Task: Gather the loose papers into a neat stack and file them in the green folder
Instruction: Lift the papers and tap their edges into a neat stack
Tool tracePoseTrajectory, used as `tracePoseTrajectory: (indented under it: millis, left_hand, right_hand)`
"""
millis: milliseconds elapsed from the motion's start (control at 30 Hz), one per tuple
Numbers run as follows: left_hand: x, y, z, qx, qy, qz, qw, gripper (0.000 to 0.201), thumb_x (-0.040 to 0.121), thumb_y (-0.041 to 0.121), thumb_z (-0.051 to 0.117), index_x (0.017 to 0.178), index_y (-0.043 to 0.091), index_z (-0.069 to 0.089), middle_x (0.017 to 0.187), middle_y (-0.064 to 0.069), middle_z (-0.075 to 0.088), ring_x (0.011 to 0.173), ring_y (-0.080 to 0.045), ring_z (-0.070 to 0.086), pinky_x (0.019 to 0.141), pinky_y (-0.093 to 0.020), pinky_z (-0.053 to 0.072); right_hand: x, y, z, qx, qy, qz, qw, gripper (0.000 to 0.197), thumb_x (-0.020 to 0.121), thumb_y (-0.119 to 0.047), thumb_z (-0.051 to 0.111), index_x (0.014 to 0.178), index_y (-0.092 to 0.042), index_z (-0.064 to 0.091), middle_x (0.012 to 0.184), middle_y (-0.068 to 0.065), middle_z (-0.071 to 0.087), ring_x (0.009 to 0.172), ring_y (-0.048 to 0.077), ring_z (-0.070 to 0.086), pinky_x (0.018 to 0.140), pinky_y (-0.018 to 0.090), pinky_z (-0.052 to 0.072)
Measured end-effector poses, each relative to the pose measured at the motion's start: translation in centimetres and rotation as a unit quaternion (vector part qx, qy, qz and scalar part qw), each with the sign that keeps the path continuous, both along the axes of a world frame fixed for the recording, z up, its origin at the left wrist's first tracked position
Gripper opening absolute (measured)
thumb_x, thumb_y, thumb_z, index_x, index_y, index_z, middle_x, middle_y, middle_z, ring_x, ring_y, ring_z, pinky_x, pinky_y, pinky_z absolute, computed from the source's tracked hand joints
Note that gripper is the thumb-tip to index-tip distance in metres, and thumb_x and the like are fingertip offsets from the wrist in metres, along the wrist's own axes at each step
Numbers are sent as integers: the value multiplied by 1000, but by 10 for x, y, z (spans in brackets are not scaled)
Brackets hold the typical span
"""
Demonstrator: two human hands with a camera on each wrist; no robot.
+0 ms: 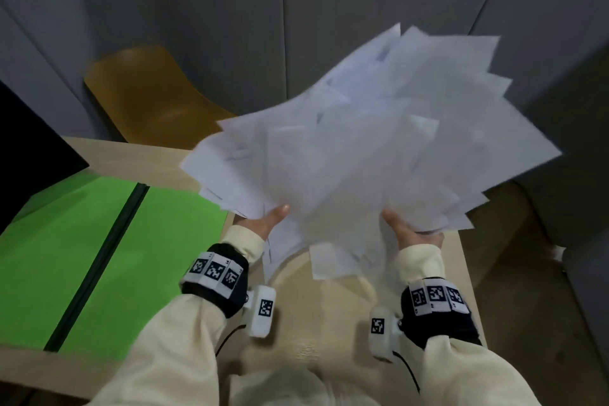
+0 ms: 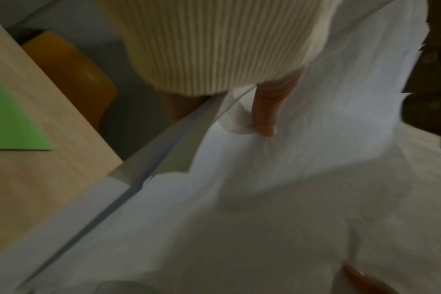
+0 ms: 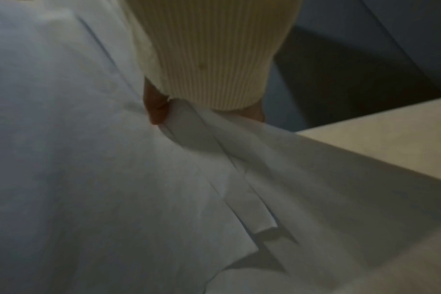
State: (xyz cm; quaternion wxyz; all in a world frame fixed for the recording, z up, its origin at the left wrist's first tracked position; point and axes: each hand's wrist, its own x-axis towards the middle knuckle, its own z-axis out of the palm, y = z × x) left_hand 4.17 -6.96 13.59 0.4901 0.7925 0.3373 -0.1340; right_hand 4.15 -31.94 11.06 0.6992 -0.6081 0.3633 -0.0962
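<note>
A loose, fanned bundle of white papers is held up above the table, its sheets splayed at different angles. My left hand grips the bundle's near left edge, with the thumb on top and the fingers hidden beneath. My right hand grips the near right edge the same way; its thumb presses into the sheets. A few sheets sag lower toward the table. The green folder lies open and flat to the left, with a dark spine down its middle.
The light wooden table ends just right of my right wrist. A brown chair seat stands beyond the far edge. A black flat object overlaps the folder's far left corner. Grey wall panels rise behind.
</note>
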Motion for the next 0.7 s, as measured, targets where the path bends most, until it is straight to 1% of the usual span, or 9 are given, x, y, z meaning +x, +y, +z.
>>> tracePoseTrajectory:
  millis: [133,200,267,333,433,533,600,667,700]
  left_hand:
    - [6,16,3,18,4,-36,999,99,63,66,68,131,-5,51,132,-20,56,125,-28,52,107,-28,35]
    - [4,14,0,27,22,-64,997,93,67,63,68,129,-5,52,132,-21,56,125,-28,52,108,-29,35]
    - [1,4,-1,8,26,-81,996,102,61,73,63,130,-1,53,134,-18,56,126,-28,51,113,-32,32]
    - [0,-5,0,5,30,-67,997,103,65,74,58,134,-1,48,138,-19,52,129,-29,48,114,-31,30]
    - [5,-11,7,-13,-11,-57,998,89,74,62,61,139,4,43,145,-15,45,137,-26,40,118,-29,22]
    - [10,-3,15,18,-41,-96,994,95,64,75,57,138,16,48,145,-8,47,137,-24,40,118,-34,23]
    - [9,6,19,49,-1,-134,990,84,74,70,54,135,12,51,142,-13,50,132,-26,45,111,-31,31]
    - [7,14,19,34,28,-174,984,103,58,84,53,131,11,55,136,-13,56,127,-25,51,110,-30,34]
    - [6,15,19,17,20,-193,981,123,37,93,53,130,13,56,136,-10,56,127,-24,51,113,-32,32]
  right_hand:
    - [-7,-7,13,-4,-103,65,993,50,71,-1,77,115,-9,57,106,2,63,81,-3,59,58,-4,44]
    - [-10,-4,9,-17,-98,92,991,36,71,3,76,95,-20,61,92,-8,64,72,-8,59,66,5,49]
    - [-7,2,4,-25,-88,83,992,32,69,5,76,82,-21,61,93,-5,65,80,7,66,82,22,48]
    - [-2,7,4,-16,-79,57,995,31,69,7,76,91,-10,62,105,7,63,86,11,64,74,14,49]
    - [9,10,10,0,-107,43,993,44,67,7,77,108,12,61,110,16,63,59,-11,62,52,-2,44]
    - [10,3,15,11,-112,43,993,47,66,-5,82,109,-6,62,110,10,66,91,10,64,80,12,48]
    - [6,-3,18,-12,-93,78,992,38,67,-8,81,101,-9,65,98,6,71,94,18,65,93,27,47]
    - [0,-8,15,-16,-90,120,988,29,71,-2,77,98,-7,66,78,-5,75,77,9,71,85,31,54]
    - [-3,-8,15,-4,-86,130,988,27,73,1,74,96,-8,65,70,-7,74,64,2,70,71,27,58]
